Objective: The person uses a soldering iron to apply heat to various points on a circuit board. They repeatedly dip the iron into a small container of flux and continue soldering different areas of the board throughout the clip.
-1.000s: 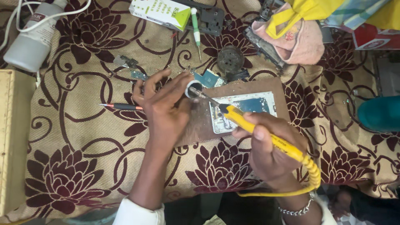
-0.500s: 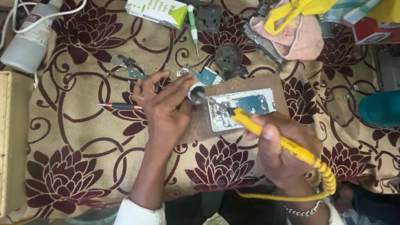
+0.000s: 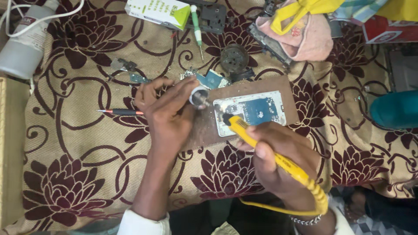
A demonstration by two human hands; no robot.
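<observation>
My right hand (image 3: 281,159) grips a yellow soldering iron (image 3: 278,159), its tip resting on an opened phone (image 3: 250,111) whose blue circuit board shows. The phone lies on a brown wooden board (image 3: 204,130). My left hand (image 3: 167,113) holds a small white spool of solder wire (image 3: 199,96) at the phone's left end. A yellow cable runs from the iron back past my right wrist, which wears a bracelet.
A red-tipped pen (image 3: 122,112) lies left of my left hand. Small circuit parts (image 3: 213,79), a round dark part (image 3: 234,57), a green-handled screwdriver (image 3: 197,24), a white box (image 3: 157,12), a white bottle (image 3: 26,43) and a pink cloth (image 3: 305,37) lie on the floral mat.
The iron's tip has slid from near the spool down onto the phone's left part. My left hand stays with the spool.
</observation>
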